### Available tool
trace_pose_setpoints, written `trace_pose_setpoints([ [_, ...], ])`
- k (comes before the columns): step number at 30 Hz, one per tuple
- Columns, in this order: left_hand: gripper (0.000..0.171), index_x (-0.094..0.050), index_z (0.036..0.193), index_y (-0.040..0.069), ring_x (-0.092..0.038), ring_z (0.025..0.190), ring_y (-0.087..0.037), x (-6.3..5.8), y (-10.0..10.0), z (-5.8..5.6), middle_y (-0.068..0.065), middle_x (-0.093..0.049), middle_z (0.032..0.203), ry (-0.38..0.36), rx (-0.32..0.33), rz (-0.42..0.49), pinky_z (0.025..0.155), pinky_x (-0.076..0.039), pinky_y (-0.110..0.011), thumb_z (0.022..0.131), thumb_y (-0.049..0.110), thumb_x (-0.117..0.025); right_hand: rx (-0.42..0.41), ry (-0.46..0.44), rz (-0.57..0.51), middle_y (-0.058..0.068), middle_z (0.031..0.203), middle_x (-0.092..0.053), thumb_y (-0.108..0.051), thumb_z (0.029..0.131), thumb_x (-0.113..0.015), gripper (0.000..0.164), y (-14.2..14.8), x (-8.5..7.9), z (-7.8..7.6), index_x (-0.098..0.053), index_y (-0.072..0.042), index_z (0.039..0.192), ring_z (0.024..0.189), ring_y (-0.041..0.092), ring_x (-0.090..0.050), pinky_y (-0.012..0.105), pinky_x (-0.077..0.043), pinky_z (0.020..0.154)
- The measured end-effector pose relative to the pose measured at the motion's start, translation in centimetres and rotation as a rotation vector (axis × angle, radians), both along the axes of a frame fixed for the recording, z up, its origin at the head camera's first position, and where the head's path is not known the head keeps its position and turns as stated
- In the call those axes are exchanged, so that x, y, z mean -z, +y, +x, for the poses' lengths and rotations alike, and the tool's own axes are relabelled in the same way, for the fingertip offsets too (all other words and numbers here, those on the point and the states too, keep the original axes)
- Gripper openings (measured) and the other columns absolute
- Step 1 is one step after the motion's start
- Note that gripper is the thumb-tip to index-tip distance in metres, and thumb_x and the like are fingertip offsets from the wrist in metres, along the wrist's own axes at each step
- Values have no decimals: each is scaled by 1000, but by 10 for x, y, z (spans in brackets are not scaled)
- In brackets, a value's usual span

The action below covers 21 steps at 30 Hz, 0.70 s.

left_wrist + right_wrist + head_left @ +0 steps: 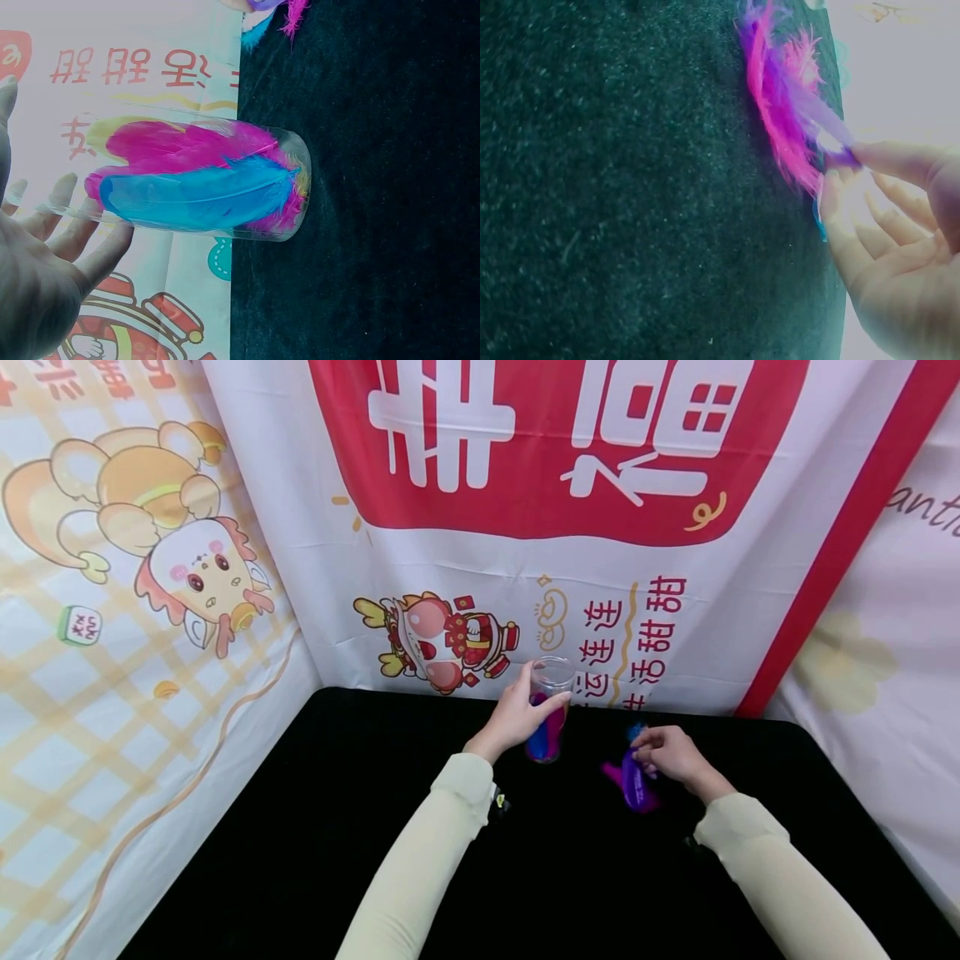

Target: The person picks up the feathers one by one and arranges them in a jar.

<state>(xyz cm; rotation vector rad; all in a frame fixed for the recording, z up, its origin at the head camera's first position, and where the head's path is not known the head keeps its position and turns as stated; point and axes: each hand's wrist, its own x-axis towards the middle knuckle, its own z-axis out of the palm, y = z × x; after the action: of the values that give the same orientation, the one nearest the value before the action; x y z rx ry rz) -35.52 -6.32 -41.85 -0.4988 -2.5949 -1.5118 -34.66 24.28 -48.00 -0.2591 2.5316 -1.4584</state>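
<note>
My left hand (520, 714) grips the upper part of a clear cylinder-shaped container (553, 687), its thumb on the near side. Through the wall of the container show a blue feather (199, 196), a pink feather (187, 146) and a bit of yellow. To its right, my right hand (671, 753) pinches a purple feather (635, 783) between thumb and fingertips. Pink feathers (780, 150) lie against or just behind the purple one, low over the black surface. A little blue feather (636, 732) peeks out beyond the right fingertips.
Both hands are near the far edge of a black cloth-covered table (420, 877). Right behind that edge hangs a white and red printed curtain (465, 560). Patterned cloths (135, 710) close off the sides.
</note>
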Motion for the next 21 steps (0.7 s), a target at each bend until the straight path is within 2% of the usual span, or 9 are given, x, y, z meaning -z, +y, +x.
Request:
trace_pose_setpoints([
  [10,82,-30,157,19,-57,130,-26,1,-1,1,-14,-55,143,0,-4,-6,110,-45,-44,94,57,-68,14,1,-34,18,94,-73,1,97,-65,17,0,-3,5,-65,14,106,75,20,-71,36,-61,68],
  [16,82,-30,157,19,-57,130,-27,2,-1,0,-14,-55,143,-7,5,4,110,-45,-44,94,58,-67,17,-2,-44,19,92,-74,-2,98,-65,20,1,-7,6,-66,14,109,73,23,-70,39,-60,68],
  [21,83,-29,157,19,-57,130,-27,0,0,-1,-14,-54,144,-7,5,3,110,-46,-44,94,58,-67,27,18,-29,17,90,-75,-4,98,-67,21,1,-13,6,-68,13,110,75,22,-71,38,-60,70],
])
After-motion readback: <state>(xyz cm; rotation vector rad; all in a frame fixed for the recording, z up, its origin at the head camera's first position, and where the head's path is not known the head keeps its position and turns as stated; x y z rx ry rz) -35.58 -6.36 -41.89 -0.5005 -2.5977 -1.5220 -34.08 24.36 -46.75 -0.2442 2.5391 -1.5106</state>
